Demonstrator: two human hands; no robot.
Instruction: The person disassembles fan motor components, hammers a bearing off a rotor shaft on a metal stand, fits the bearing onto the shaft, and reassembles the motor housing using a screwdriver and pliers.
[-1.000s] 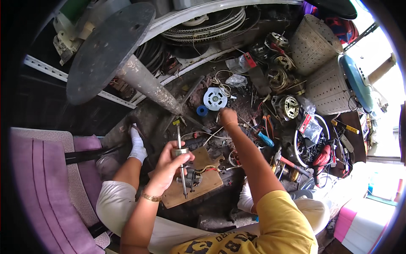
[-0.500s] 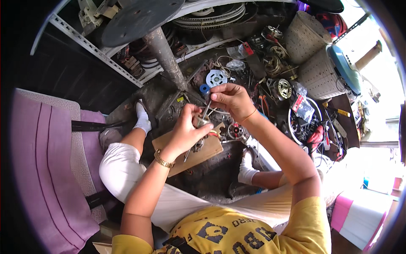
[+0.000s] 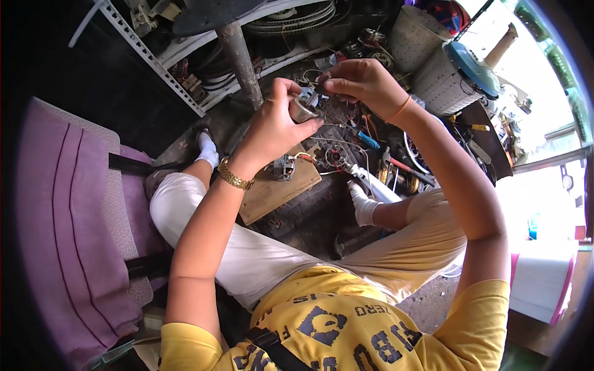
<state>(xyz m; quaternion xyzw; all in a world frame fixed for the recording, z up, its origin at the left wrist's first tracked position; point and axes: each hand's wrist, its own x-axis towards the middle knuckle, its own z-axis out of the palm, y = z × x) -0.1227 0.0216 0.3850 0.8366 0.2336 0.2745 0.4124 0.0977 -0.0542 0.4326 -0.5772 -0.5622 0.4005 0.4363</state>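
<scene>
My left hand (image 3: 270, 127) is raised over the floor, its fingers and thumb closed around a small round metal cup-shaped part (image 3: 302, 112). A short metal shaft (image 3: 313, 99) rises at the cup's mouth; whether it sits inside or just above it I cannot tell. The thumb and fingers of my right hand (image 3: 366, 86) pinch the shaft's upper end, which they partly hide. Below my left hand, a small motor-like metal part (image 3: 284, 167) with red and yellow wires rests on a wooden board (image 3: 272, 199) between my feet.
A blue-handled tool (image 3: 369, 140), a red-handled hammer (image 3: 411, 168) and a motor part (image 3: 336, 157) lie on the floor ahead. Perforated bins (image 3: 427, 85), one with a blue lid (image 3: 473, 69), stand far right. A metal pole (image 3: 240, 68) rises before the shelf; a purple-covered chair (image 3: 74, 235) is left.
Both hands have moved up and away from the board, still holding their parts. The cup's mouth shows more clearly; the blue ring by my right fingers no longer shows. The view has shifted.
</scene>
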